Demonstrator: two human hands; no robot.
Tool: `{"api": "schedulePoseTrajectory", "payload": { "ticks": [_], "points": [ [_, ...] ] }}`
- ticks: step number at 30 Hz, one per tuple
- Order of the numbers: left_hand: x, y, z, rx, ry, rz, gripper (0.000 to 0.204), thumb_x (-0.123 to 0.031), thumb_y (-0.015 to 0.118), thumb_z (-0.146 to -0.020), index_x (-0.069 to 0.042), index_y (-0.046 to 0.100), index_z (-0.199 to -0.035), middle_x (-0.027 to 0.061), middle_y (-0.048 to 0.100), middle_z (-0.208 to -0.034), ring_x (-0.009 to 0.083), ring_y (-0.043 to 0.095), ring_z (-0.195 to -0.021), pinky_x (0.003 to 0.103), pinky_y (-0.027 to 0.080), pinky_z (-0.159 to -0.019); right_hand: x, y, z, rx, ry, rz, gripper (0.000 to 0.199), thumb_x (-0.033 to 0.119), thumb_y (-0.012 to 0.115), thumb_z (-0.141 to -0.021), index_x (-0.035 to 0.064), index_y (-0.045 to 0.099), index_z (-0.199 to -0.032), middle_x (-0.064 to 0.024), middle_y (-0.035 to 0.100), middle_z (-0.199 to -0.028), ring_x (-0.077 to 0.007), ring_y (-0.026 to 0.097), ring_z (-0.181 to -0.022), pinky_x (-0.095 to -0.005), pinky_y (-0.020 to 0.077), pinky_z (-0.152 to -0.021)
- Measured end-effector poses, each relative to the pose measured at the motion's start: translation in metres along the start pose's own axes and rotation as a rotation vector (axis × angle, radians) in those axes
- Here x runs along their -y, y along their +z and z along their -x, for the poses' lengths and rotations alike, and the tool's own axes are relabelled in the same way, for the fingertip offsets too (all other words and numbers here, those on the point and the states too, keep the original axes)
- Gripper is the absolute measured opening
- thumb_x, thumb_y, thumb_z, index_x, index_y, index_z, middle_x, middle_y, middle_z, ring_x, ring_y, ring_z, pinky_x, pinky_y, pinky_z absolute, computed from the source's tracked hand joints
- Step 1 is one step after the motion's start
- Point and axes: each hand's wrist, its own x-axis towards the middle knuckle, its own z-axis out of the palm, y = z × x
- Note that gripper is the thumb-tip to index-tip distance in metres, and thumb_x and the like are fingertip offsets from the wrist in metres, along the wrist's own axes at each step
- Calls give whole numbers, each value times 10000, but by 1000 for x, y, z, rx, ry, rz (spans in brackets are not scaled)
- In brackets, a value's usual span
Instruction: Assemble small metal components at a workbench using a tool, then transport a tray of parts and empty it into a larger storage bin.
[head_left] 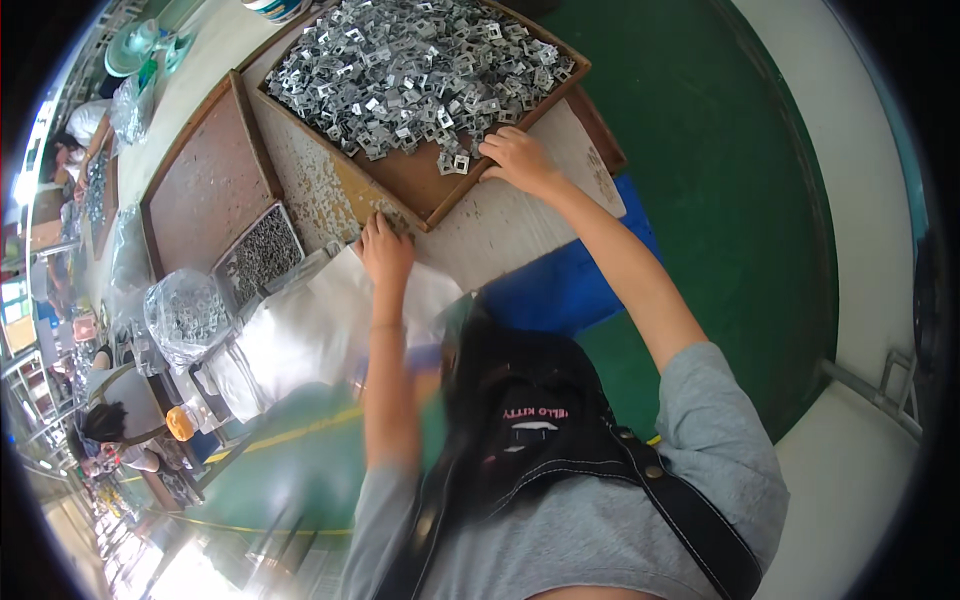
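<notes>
A wooden tray (pixel 400 209) at the top middle holds a large heap of small square metal pieces (pixel 410 75), many with a square hole. My right hand (pixel 518 160) is closed over the tray's near right rim, fingers on the inner side and thumb outside, beside the lowest pieces. Some bare tray bottom (pixel 412 167) shows at the near corner. To the left, my left hand (pixel 387 250) lies with its fingers stretched forward on the worn table edge, just short of the tray corner. White plastic sheeting (pixel 310 325) lies beside and below that hand.
Left stand another wooden tray (pixel 200 160), a smaller tray of fine metal parts (pixel 262 250) and a clear bag of metal pieces (pixel 187 318). A blue panel or cloth (pixel 545 285) hangs at the near table edge. Other people work at the far left. Green floor (pixel 720 200) lies right.
</notes>
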Motion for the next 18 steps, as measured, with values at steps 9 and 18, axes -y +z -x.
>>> {"api": "schedulePoseTrajectory", "payload": {
  "ticks": [9, 18],
  "points": [
    [8, -4, 2, 71, -77, 169, 582, -108, 460, -664, 11, 233, -1186, 210, 349, -1142, 329, 415, -986, 390, 311, -841, 9, -34, 122, 55, 55, -54, 333, 238, 650, -498, 65, 488, -733, -45, 448, -723, -223, 438, -758, -319, 378, -697],
    [23, -8, -9, -13, -39, 347, 577, -124, 500, -650, 1, 276, -1167, 217, 388, -1095, 328, 427, -972, 385, 341, -811, 62, -65, 219, 145, 223, -99, 350, 160, 668, -482, 53, 489, -763, -59, 483, -802, -229, 459, -830, -362, 357, -826]
  ]
}}
